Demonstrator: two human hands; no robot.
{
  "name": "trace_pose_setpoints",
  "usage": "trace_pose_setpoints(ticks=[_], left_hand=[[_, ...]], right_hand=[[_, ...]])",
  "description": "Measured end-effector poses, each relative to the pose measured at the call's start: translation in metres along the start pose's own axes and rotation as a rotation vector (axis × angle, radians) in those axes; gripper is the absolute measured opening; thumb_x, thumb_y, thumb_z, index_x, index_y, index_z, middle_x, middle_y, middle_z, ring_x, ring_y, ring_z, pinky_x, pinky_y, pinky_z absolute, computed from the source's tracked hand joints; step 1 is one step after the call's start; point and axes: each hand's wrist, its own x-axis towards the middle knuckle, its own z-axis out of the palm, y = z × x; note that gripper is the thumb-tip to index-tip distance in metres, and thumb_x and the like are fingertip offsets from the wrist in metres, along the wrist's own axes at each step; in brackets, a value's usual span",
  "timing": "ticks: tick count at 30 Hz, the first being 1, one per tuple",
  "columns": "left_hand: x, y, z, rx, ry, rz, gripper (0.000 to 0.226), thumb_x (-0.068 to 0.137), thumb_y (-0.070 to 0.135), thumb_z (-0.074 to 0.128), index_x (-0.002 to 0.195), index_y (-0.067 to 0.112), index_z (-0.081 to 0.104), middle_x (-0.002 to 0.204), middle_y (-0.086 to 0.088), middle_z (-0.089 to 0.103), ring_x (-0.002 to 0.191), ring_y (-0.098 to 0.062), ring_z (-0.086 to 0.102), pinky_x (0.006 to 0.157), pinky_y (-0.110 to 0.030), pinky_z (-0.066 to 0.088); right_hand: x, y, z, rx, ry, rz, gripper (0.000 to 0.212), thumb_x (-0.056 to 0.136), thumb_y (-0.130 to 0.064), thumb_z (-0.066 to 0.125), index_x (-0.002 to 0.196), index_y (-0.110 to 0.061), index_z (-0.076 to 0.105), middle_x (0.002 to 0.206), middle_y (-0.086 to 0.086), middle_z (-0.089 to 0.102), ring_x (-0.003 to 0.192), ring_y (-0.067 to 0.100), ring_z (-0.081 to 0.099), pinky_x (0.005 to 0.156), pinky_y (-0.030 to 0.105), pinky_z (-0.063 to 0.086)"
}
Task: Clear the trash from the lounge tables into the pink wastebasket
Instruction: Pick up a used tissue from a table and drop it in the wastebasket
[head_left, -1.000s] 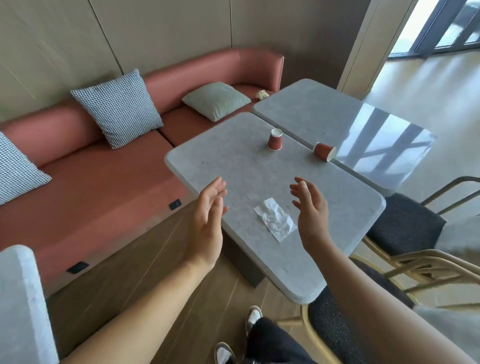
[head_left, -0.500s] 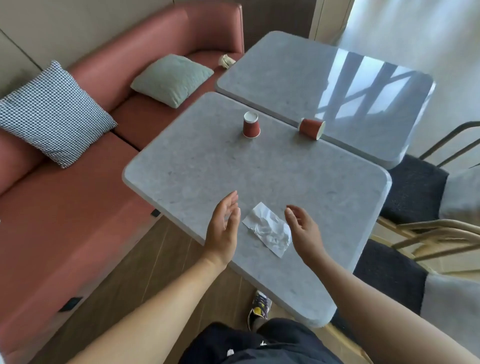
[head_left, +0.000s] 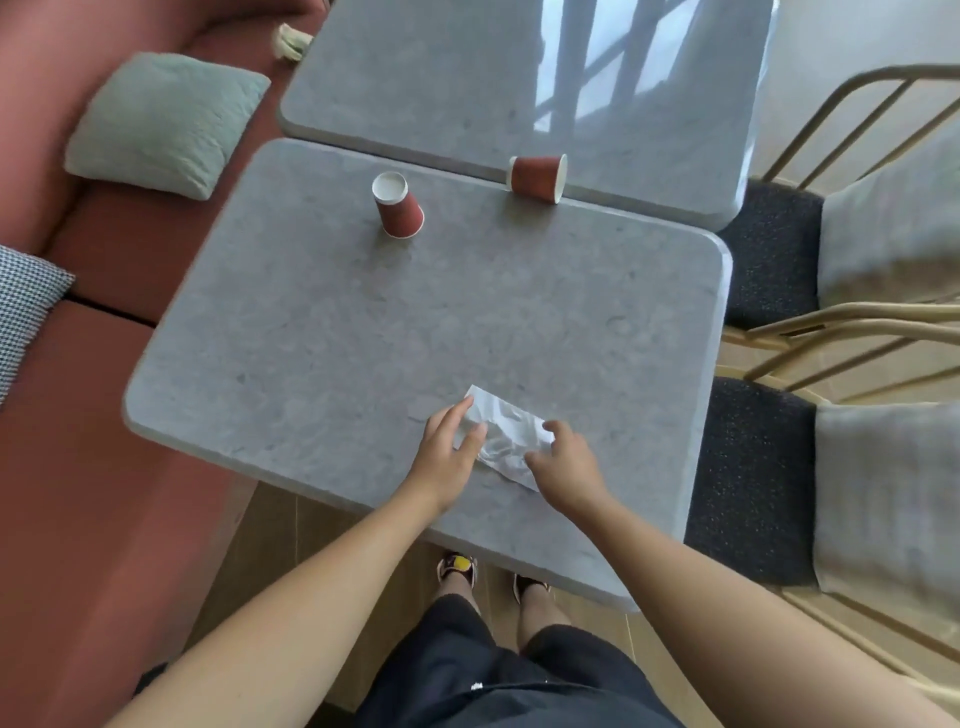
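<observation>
Crumpled white paper napkin (head_left: 508, 437) on a matt stone-look table (head_left: 415, 322) (the farther table (head_left: 415, 78) shines glossy).

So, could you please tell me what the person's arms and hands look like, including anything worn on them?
The left hand and right hand are bare, with no gloves, and no ring, watch or bracelet shows on them or at the wrists. Both arms are uncovered for all of their visible length; no sleeve comes into view.
</observation>
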Motion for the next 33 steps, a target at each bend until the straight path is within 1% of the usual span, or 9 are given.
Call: trace_pose_setpoints(ticks=[8, 12, 16, 18, 21, 25, 29, 31, 33], left_hand=[[0.041, -0.010, -0.002, 0.098, -0.142, -0.038, 0.056, 0.111, 0.039, 0.050, 0.162, 0.023, 0.036, 0.166, -0.004, 0.029, 0.156, -0.017, 0.029, 0.119, -0.024, 0.021], [0.044, -0.007, 0.000, 0.047, -0.238, -0.044, 0.057, 0.111, 0.035, 0.051, 0.163, 0.019, 0.034, 0.166, -0.005, 0.036, 0.154, -0.018, 0.036, 0.124, -0.030, 0.027], [0.043, 0.001, -0.003, -0.029, -0.296, -0.072, 0.049, 0.113, 0.028, 0.048, 0.158, 0.012, 0.041, 0.153, -0.004, 0.051, 0.129, -0.007, 0.050, 0.086, 0.001, 0.038], [0.042, 0.007, -0.008, -0.071, -0.332, -0.071, 0.044, 0.113, 0.024, 0.047, 0.154, 0.009, 0.045, 0.143, -0.001, 0.057, 0.116, -0.001, 0.055, 0.079, 0.003, 0.042], [0.034, 0.022, -0.015, -0.134, -0.403, -0.093, 0.035, 0.114, 0.027, 0.044, 0.144, 0.014, 0.055, 0.118, 0.008, 0.064, 0.100, 0.001, 0.057, 0.081, -0.013, 0.047], [0.025, 0.040, -0.029, -0.150, -0.464, -0.064, 0.035, 0.113, 0.033, 0.043, 0.140, 0.022, 0.062, 0.138, 0.002, 0.066, 0.127, -0.008, 0.058, 0.108, -0.041, 0.045], [0.019, 0.060, -0.038, -0.176, -0.470, 0.019, 0.033, 0.113, 0.029, 0.043, 0.135, 0.019, 0.067, 0.136, -0.001, 0.070, 0.132, -0.017, 0.061, 0.105, -0.040, 0.048], [0.016, 0.069, -0.039, -0.193, -0.451, 0.045, 0.029, 0.113, 0.028, 0.045, 0.130, 0.021, 0.067, 0.130, 0.000, 0.072, 0.130, -0.019, 0.063, 0.107, -0.043, 0.049], [0.013, 0.078, -0.038, -0.207, -0.438, 0.074, 0.025, 0.112, 0.028, 0.046, 0.127, 0.024, 0.066, 0.126, -0.002, 0.071, 0.127, -0.020, 0.064, 0.106, -0.043, 0.051]], right_hand=[[0.014, -0.009, 0.019, 0.138, 0.121, 0.124, 0.058, 0.097, -0.013, 0.062, 0.152, -0.011, 0.045, 0.147, 0.017, 0.046, 0.123, 0.034, 0.058, 0.093, 0.033, 0.047], [0.014, -0.018, 0.031, 0.312, 0.157, 0.142, 0.055, 0.096, -0.019, 0.065, 0.148, -0.014, 0.050, 0.137, 0.014, 0.050, 0.117, 0.030, 0.060, 0.099, 0.044, 0.055], [0.013, -0.027, 0.041, 0.502, 0.138, 0.146, 0.044, 0.098, -0.025, 0.067, 0.140, -0.020, 0.055, 0.122, 0.008, 0.061, 0.104, 0.022, 0.066, 0.081, 0.033, 0.055], [0.011, -0.031, 0.043, 0.588, 0.149, 0.128, 0.034, 0.098, -0.024, 0.067, 0.131, -0.024, 0.059, 0.116, 0.006, 0.065, 0.106, 0.022, 0.068, 0.091, 0.040, 0.058], [0.005, -0.038, 0.044, 0.692, 0.193, 0.089, 0.016, 0.100, -0.020, 0.066, 0.109, -0.033, 0.065, 0.104, 0.002, 0.070, 0.096, 0.017, 0.069, 0.092, 0.041, 0.057], [-0.007, -0.046, 0.036, 0.746, 0.274, 0.022, 0.004, 0.099, -0.023, 0.069, 0.101, -0.025, 0.072, 0.082, -0.001, 0.064, 0.075, 0.010, 0.060, 0.073, 0.032, 0.050], [-0.024, -0.058, 0.019, 0.738, 0.411, 0.019, 0.043, 0.092, -0.040, 0.074, 0.089, 0.001, 0.062, 0.074, 0.000, 0.057, 0.068, 0.012, 0.052, 0.063, 0.032, 0.042], [-0.034, -0.061, 0.007, 0.799, 0.493, 0.032, 0.047, 0.084, -0.046, 0.071, 0.079, -0.002, 0.054, 0.071, -0.002, 0.050, 0.064, 0.011, 0.047, 0.060, 0.029, 0.040], [-0.043, -0.059, -0.006, 0.874, 0.568, 0.034, 0.036, 0.087, -0.038, 0.072, 0.071, -0.015, 0.050, 0.064, -0.009, 0.047, 0.057, 0.008, 0.044, 0.051, 0.021, 0.040]])
